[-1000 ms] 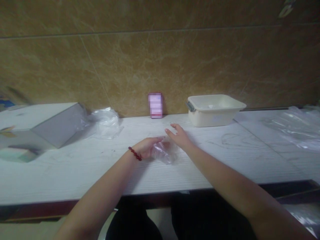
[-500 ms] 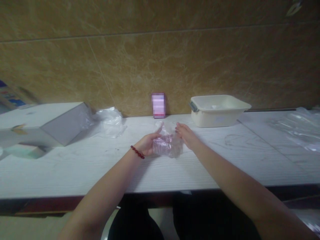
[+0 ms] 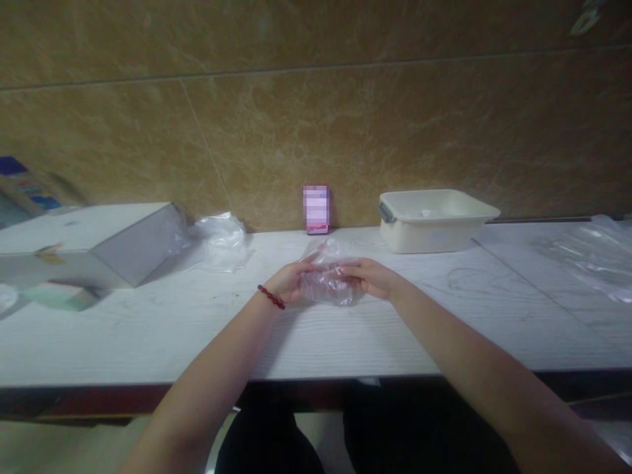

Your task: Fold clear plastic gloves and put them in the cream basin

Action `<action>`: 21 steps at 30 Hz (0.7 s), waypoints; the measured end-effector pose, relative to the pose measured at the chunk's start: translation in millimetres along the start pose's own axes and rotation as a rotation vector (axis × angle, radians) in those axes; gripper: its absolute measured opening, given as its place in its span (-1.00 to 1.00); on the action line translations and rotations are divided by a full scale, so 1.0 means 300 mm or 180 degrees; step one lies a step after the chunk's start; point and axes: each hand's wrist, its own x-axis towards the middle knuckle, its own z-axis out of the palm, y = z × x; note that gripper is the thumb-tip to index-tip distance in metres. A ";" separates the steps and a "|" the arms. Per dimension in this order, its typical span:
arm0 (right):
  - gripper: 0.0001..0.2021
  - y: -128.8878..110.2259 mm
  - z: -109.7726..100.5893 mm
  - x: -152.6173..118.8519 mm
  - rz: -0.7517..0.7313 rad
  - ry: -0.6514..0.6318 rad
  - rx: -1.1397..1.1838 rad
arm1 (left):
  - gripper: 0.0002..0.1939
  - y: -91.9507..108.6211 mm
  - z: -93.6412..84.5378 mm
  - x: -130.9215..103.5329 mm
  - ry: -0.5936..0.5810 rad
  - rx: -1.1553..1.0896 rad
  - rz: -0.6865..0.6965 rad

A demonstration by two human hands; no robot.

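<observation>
Between both hands is a crinkled clear plastic bag point(image 3: 328, 286), raised a little over the pale wood-grain table. My left hand point(image 3: 291, 280), with a red bead bracelet point(image 3: 271, 297) on the wrist, grips the bag's left side, thumb on top and the other fingers behind it. At the right side my right hand point(image 3: 370, 276) is closed on the plastic, its thumb and fingers pressed against it. Whether anything lies inside the bag I cannot make out. Behind the bag a phone point(image 3: 316, 209) with a blurred screen leans upright on the wall.
A cream plastic basin point(image 3: 429, 234) with a grey handle stands back right. Clear plastic sheets point(image 3: 600, 253) lie far right. To the left are a white box point(image 3: 133, 253), a crumpled clear bag point(image 3: 222, 240) and a small pale green item point(image 3: 64, 295). The table's front edge point(image 3: 306, 379) runs close to me.
My right hand has moved down and inward from the bag's upper right and now grips its right side. The bag's top has shifted in shape. My left hand keeps its hold.
</observation>
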 end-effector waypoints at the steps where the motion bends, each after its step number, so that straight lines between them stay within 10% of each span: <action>1: -0.77 0.001 -0.002 0.002 0.0017 0.0016 0.0047 | -0.41 0.002 -0.001 0.000 -0.0027 0.0019 0.0003; 9: -0.86 0.004 0.000 0.017 0.0040 0.0660 0.0221 | -0.42 0.001 -0.046 0.000 -0.0070 0.0201 -0.0079; 21: -0.83 0.029 -0.030 0.031 -0.0106 0.0586 0.0221 | -0.47 -0.009 -0.097 0.014 -0.0118 0.0361 -0.0022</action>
